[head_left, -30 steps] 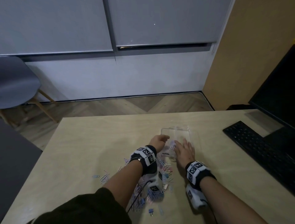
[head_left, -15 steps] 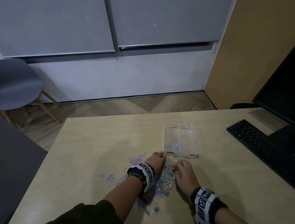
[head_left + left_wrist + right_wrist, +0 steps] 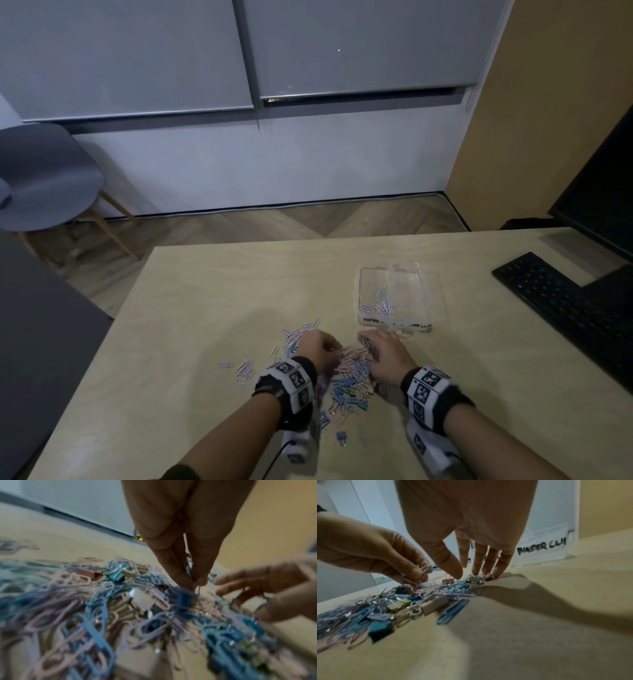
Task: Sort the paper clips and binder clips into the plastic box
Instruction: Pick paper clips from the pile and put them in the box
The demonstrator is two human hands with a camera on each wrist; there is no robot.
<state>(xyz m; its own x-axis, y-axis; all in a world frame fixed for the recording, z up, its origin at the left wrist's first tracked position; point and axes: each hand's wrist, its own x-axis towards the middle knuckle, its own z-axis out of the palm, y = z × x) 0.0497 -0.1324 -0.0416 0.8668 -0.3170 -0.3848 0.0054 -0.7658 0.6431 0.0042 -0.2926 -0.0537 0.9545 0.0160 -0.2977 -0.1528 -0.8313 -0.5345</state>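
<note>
A mixed pile of pastel paper clips and binder clips (image 3: 346, 380) lies on the wooden table (image 3: 205, 291). Just beyond it stands the clear plastic box (image 3: 394, 274), with paper clips (image 3: 380, 305) in its left part; its right side is labelled for binder clips (image 3: 542, 547). My left hand (image 3: 334, 347) pinches a few paper clips (image 3: 197, 586) at the pile's far edge. My right hand (image 3: 471, 574) reaches down with straight, spread fingers, its fingertips (image 3: 496, 573) touching small binder clips (image 3: 488, 578) at the pile's end nearest the box.
A black keyboard (image 3: 561, 308) and a monitor (image 3: 603, 192) stand at the table's right. Loose paper clips (image 3: 245, 371) lie left of the pile, and one blue binder clip (image 3: 340, 437) lies nearer me. A grey chair (image 3: 44, 178) is on the floor at far left.
A second ago both hands were at the box. They have drawn back to the pile, where the left hand has pinched paper clips.
</note>
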